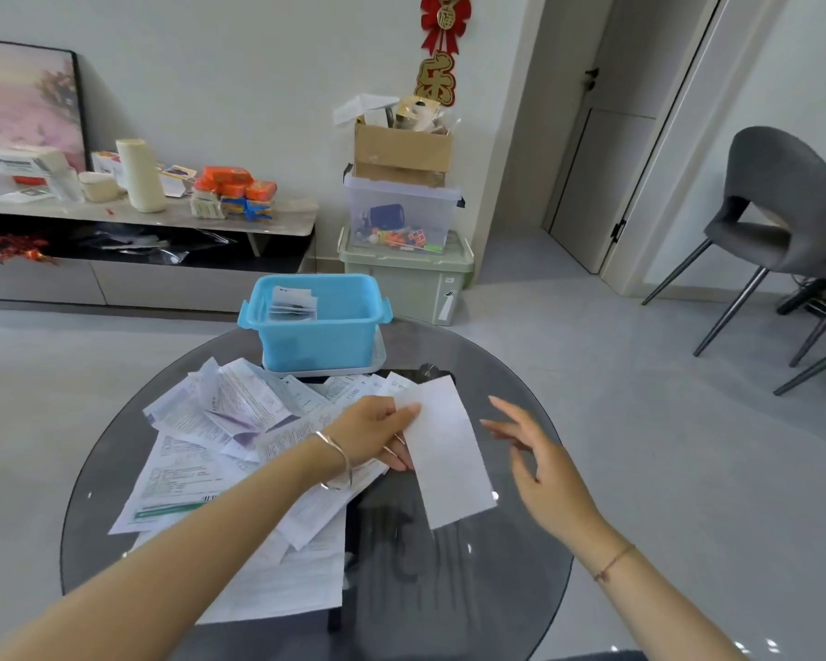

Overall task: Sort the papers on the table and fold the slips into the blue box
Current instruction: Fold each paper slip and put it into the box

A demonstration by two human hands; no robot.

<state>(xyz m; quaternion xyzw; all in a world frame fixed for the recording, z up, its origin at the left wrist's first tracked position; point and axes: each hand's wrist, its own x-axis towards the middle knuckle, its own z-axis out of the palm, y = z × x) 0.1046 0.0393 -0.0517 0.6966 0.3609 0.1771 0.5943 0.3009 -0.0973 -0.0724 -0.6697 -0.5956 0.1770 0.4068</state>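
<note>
Our left hand (pixel 377 434) pinched 1 white slip (pixel 449 460) by a long edge, on our side of the blue box (pixel 315 326). Its long axis ran from the box toward us. Our right hand (pixel 540 465) hovered open just beside the free edge.

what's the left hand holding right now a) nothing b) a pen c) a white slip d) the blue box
c: the left hand pinches the white slip at its edge between thumb and fingers, while the right hand is open beside the slip and not touching it.
</note>
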